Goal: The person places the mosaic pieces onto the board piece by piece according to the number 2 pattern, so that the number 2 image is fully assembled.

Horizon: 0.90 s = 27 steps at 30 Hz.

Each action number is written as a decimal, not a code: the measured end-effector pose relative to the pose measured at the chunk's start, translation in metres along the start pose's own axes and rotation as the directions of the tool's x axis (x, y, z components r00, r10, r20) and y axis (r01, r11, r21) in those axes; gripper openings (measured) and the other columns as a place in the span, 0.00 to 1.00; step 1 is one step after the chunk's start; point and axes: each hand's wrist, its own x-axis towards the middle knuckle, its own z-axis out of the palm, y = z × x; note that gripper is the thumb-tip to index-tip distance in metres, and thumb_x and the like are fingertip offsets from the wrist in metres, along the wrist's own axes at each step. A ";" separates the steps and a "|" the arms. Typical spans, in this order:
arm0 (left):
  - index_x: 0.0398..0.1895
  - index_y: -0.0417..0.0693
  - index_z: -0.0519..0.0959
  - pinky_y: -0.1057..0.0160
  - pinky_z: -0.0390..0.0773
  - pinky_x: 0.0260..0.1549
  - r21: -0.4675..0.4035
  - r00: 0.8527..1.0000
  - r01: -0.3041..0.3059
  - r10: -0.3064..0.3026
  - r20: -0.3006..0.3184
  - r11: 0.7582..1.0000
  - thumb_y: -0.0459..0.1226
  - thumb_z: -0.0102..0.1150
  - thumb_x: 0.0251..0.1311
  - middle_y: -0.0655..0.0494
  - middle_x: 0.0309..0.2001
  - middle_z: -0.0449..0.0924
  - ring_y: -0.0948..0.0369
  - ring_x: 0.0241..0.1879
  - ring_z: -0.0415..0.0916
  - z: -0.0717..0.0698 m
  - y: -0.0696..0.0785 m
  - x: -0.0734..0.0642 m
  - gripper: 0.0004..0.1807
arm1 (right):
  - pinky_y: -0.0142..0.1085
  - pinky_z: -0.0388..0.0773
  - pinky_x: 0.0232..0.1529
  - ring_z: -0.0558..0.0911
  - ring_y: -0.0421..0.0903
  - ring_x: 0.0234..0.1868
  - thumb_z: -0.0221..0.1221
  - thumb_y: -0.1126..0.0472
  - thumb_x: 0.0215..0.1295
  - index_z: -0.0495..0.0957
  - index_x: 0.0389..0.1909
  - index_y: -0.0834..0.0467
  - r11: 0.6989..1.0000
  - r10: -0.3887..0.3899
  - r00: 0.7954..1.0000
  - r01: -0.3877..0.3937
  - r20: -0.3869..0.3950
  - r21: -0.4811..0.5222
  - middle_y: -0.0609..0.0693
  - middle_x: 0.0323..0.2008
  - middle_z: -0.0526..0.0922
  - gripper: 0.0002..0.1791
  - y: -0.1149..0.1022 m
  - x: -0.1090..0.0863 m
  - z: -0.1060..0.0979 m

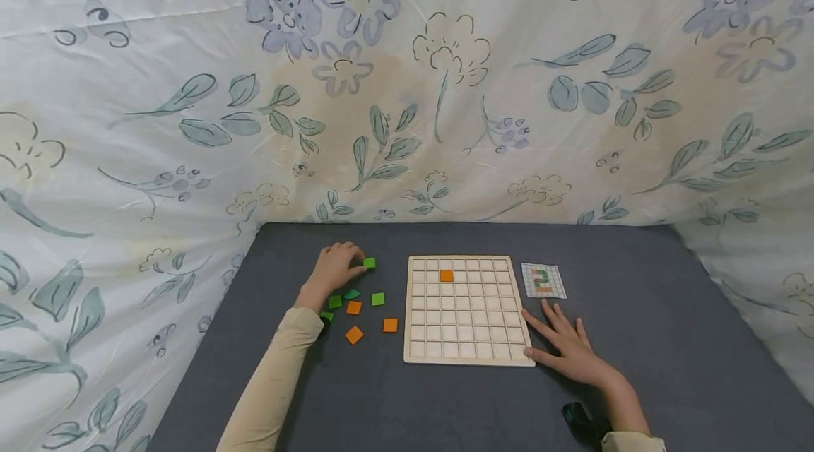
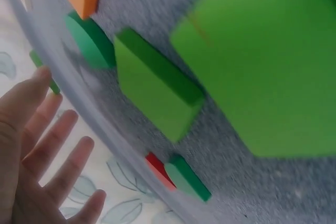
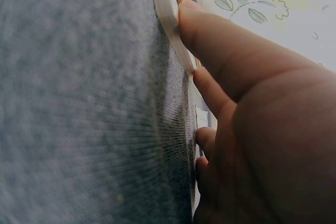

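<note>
My left hand (image 1: 333, 268) is at the far left of the table, pinching a green square tile (image 1: 369, 263) between thumb and fingertips. In the left wrist view that green tile shows edge-on at the thumb tip. Right of it lies a pale wooden grid board (image 1: 459, 363), with an orange square tile (image 1: 446, 275) in a cell of its upper part. At the board's lower right edge, my right hand (image 1: 569, 349) rests with fingers spread, thumb and index finger touching the rim. A small pattern card (image 1: 543, 281) with a coloured figure lies just beyond those fingers.
Loose tiles lie left of the board: a green square (image 1: 378, 299), an orange square (image 1: 391, 325), another orange one (image 1: 354, 335) and a dark green rounded piece (image 2: 90, 40). A red piece (image 2: 159, 170) shows in the left wrist view. Flowered cloth (image 1: 381, 85) hangs behind the grey table (image 1: 470, 409).
</note>
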 end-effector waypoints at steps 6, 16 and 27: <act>0.44 0.53 0.80 0.42 0.67 0.54 -0.004 1.000 -0.013 0.013 0.003 1.000 0.47 0.61 0.57 0.54 0.47 0.76 0.51 0.50 0.71 0.000 0.009 0.002 0.14 | 0.70 0.25 0.59 0.39 0.70 0.69 0.59 0.48 0.60 0.58 0.69 0.51 1.000 -0.016 1.000 0.017 -0.014 0.023 0.69 0.70 0.45 0.37 0.002 0.000 0.002; 0.44 0.54 0.80 0.42 0.67 0.56 0.007 1.000 -0.029 0.029 0.008 1.000 0.48 0.60 0.57 0.54 0.49 0.76 0.52 0.51 0.71 -0.003 0.028 0.006 0.15 | 0.71 0.26 0.59 0.39 0.70 0.69 0.59 0.48 0.60 0.59 0.69 0.51 1.000 -0.007 1.000 0.008 -0.006 0.017 0.69 0.70 0.45 0.37 0.002 0.001 0.001; 0.45 0.55 0.80 0.44 0.67 0.56 0.023 0.999 -0.045 0.044 0.021 0.999 0.50 0.59 0.58 0.56 0.49 0.76 0.53 0.51 0.71 0.000 0.047 0.014 0.15 | 0.72 0.27 0.58 0.39 0.70 0.69 0.58 0.47 0.61 0.58 0.70 0.51 1.000 0.012 1.000 -0.012 0.012 -0.006 0.68 0.70 0.44 0.37 0.002 0.002 -0.001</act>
